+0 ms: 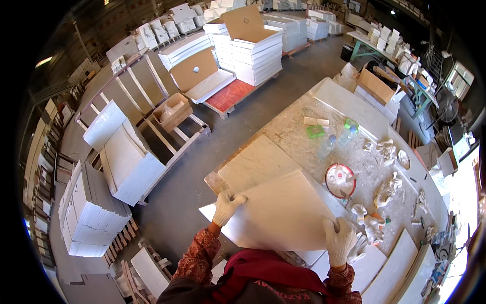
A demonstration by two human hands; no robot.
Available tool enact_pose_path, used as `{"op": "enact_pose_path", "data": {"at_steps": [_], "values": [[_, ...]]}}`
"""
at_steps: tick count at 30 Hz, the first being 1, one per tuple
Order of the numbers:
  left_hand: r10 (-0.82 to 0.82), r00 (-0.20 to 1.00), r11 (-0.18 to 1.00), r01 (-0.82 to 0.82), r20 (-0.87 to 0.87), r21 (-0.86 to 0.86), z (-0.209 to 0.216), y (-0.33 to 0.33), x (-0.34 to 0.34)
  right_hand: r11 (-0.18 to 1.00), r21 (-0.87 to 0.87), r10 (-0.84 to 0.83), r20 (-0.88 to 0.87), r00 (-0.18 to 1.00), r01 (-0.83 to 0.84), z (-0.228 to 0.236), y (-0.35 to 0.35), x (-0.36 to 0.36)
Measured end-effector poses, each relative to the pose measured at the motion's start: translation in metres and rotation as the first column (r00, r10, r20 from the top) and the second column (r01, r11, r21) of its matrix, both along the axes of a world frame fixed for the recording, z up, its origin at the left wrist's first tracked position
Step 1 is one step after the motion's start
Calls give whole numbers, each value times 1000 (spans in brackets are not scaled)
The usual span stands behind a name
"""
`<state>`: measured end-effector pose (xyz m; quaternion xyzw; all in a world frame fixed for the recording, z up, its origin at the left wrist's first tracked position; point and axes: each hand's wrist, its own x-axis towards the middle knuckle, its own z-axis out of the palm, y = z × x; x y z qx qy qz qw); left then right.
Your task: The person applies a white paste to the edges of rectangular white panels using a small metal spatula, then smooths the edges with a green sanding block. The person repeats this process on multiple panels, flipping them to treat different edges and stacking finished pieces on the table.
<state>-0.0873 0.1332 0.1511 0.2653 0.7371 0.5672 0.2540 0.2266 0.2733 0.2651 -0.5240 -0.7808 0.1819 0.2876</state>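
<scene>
Your left hand [229,207], in a cream knitted glove, pinched the left edge of a pale, flat, rectangular stone-like slab [278,210], the thumb laid on its upper face and the fingers partly hidden beneath. Your right hand [339,242], gloved alike, gripped the slab's near right corner; its fingers' full position could not be told. The slab was directly before your body, at the near side of a dust-covered worktable [298,119]; whether it touched the tabletop could not be told. A second pale rectangular slab [260,161] lay flat just beyond it. To the right stood a round, red-rimmed bowl [331,190] containing white material. Two clear plastic bottles [327,147] stood farther back, near a bright green box [315,131]. Crumpled white gloves [388,190] lay right of the bowl.
</scene>
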Motion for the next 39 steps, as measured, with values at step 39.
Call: {"op": "enact_pose_path", "data": {"at_steps": [39], "values": [[-73, 973, 984, 36, 217, 172, 51, 46, 38, 980, 174, -155, 382, 911, 93, -250, 231, 51]]}}
